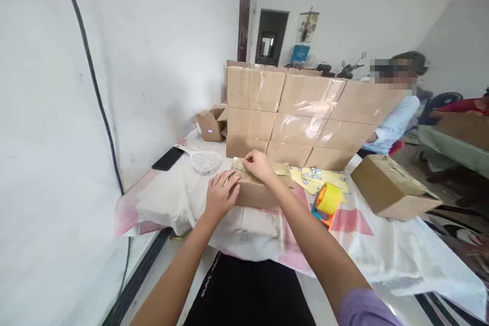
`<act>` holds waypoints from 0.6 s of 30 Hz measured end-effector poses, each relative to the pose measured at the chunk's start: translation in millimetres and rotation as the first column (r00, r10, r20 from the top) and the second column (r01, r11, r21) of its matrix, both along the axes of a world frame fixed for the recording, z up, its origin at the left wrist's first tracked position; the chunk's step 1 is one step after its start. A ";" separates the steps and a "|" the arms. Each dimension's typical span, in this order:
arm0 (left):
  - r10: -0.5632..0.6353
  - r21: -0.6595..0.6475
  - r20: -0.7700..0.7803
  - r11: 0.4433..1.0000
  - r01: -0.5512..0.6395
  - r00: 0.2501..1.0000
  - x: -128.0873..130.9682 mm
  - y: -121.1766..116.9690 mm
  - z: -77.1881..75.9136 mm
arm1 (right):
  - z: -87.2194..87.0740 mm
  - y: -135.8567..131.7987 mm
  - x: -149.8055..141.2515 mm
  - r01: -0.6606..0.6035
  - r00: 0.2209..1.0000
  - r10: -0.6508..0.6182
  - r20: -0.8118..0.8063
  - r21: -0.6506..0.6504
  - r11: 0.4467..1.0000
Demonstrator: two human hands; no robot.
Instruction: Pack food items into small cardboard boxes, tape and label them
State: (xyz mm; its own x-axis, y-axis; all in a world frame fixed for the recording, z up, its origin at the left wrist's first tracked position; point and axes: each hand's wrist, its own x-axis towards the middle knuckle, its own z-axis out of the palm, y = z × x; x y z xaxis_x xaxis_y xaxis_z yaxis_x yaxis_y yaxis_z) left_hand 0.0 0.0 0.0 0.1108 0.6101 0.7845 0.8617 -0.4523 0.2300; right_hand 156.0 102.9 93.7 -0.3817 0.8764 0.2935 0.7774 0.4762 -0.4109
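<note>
A small cardboard box (263,191) sits on the cloth-covered table (344,244) in front of me. My left hand (220,193) lies on the box's left side, fingers spread flat against it. My right hand (259,164) rests on the box top near its far edge, fingers curled in a pinch on the top flap. A yellow tape roll in an orange and blue dispenser (326,204) lies just to the right of the box.
A stack of taped cardboard boxes (305,117) stands behind. Another box (393,188) lies at the right, an open one (211,125) at the back left. A white swatter (204,161), a black phone (168,159) and yellow sticker sheets (317,178) lie nearby. A person sits behind the stack.
</note>
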 end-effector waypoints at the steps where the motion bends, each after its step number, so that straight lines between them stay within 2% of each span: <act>1: 0.008 -0.008 0.007 1.000 -0.008 1.000 -0.3 -0.5 -0.6 | -0.5 -0.1 -1.1 0.004 1.000 -0.004 0.004 0.001 1.000; 5: 0.013 -0.022 0.042 1.000 -0.012 0.999 0.3 -2.2 -1.4 | 1.2 0.4 -5.1 0.035 0.999 -0.034 0.043 -0.023 0.999; 11: -0.021 -0.024 0.066 0.999 0.022 0.998 -0.6 1.0 2.5 | 15.3 4.1 -10.3 0.083 0.991 -0.070 0.117 -0.107 0.991; 14: -0.117 -0.073 0.029 0.990 0.119 0.993 -13.3 9.6 5.0 | 21.1 5.9 -13.1 0.092 0.985 -0.073 0.156 -0.116 0.989; 18: -0.295 -0.140 -0.028 0.947 0.289 0.955 -35.5 25.1 6.7 | 23.7 5.3 -17.2 0.085 0.973 -0.056 0.223 -0.123 0.989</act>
State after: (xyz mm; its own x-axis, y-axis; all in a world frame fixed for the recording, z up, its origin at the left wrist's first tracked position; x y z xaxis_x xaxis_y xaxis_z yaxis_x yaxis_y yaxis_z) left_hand -35.5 25.1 6.7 0.3351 0.6437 0.6880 0.7080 -0.6538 0.2669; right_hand 138.7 108.2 117.4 -0.3596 0.9287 0.0908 0.8848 0.3703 -0.2828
